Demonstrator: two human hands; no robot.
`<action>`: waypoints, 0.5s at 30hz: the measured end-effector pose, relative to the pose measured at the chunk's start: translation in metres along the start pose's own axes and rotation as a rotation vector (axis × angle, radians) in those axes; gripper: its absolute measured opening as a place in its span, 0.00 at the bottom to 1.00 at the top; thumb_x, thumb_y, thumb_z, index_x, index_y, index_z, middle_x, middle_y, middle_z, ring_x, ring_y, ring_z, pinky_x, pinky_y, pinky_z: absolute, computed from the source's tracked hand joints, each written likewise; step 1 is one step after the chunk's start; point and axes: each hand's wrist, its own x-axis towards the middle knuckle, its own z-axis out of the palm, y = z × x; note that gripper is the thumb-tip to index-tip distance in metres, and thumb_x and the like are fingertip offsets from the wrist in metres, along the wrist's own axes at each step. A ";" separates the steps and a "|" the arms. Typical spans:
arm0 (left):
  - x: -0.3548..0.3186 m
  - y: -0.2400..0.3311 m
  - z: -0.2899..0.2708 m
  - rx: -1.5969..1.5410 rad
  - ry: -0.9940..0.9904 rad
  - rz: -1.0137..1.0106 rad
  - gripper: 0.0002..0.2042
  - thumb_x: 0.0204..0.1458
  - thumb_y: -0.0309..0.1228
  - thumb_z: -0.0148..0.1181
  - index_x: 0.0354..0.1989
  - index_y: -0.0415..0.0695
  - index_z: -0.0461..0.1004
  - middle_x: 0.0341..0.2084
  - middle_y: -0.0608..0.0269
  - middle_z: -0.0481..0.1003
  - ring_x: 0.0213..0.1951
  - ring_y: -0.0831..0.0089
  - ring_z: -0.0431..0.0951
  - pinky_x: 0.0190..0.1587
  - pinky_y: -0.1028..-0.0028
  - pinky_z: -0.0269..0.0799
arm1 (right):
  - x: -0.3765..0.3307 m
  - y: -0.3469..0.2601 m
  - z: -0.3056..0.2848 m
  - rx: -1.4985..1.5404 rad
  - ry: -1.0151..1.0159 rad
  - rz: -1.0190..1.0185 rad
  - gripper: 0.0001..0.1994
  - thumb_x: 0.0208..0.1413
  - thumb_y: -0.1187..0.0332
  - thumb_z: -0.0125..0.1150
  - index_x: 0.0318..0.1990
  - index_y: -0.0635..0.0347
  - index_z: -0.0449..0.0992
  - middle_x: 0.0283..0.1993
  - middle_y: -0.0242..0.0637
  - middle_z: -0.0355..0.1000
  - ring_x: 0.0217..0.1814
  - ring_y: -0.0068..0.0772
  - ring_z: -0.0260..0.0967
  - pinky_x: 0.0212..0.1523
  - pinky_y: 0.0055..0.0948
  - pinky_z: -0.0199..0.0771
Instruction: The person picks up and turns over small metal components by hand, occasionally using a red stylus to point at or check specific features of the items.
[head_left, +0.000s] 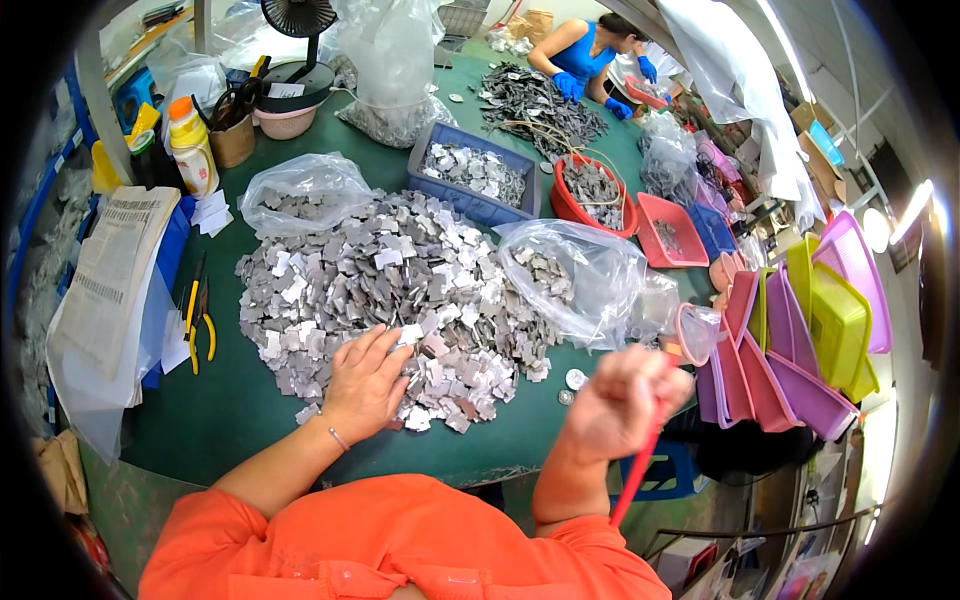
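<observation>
A large heap of small flat silvery metal pieces (385,270) covers the middle of the green table (400,465). My left hand (366,385) lies on the near side of this heap, fingers stretched out and touching the pieces. Raised at the right, my right hand (625,400) is closed round a long thin red rod (640,465). The rod slants from above the fist down toward my right sleeve; motion blurs it, and its exact kind is unclear. Two small round metal parts (575,380) lie on the table just left of that hand.
Behind the heap stand a grey-blue bin (425,180) of pieces and a red basin (568,208). Clear plastic bags (600,285) flank the heap. Yellow-handled pliers (202,325) lie left. Colourful plastic trays (770,340) are stacked right. A blue-gloved person (585,60) works across the table.
</observation>
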 end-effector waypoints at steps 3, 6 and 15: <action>0.000 0.000 0.001 -0.004 -0.005 0.009 0.19 0.42 0.32 0.59 0.46 0.47 0.68 0.51 0.62 0.64 0.56 0.63 0.59 0.54 0.62 0.52 | 0.029 -0.039 0.027 0.240 -0.114 -0.313 0.11 0.43 0.83 0.47 0.26 0.54 0.56 0.20 0.26 0.48 0.22 0.20 0.45 0.19 0.20 0.44; -0.001 0.000 0.001 0.000 -0.009 0.004 0.19 0.42 0.32 0.59 0.46 0.47 0.68 0.51 0.62 0.64 0.56 0.62 0.59 0.54 0.61 0.52 | 0.049 -0.066 0.044 0.320 -0.188 -0.491 0.12 0.42 0.83 0.51 0.20 0.54 0.56 0.20 0.25 0.46 0.23 0.20 0.43 0.21 0.21 0.43; -0.001 0.000 0.001 0.001 -0.008 -0.005 0.19 0.42 0.32 0.59 0.46 0.47 0.68 0.51 0.62 0.64 0.56 0.63 0.59 0.54 0.61 0.52 | 0.050 -0.080 0.101 0.254 -0.250 -0.849 0.08 0.40 0.77 0.58 0.19 0.53 0.66 0.19 0.25 0.55 0.25 0.20 0.55 0.30 0.19 0.58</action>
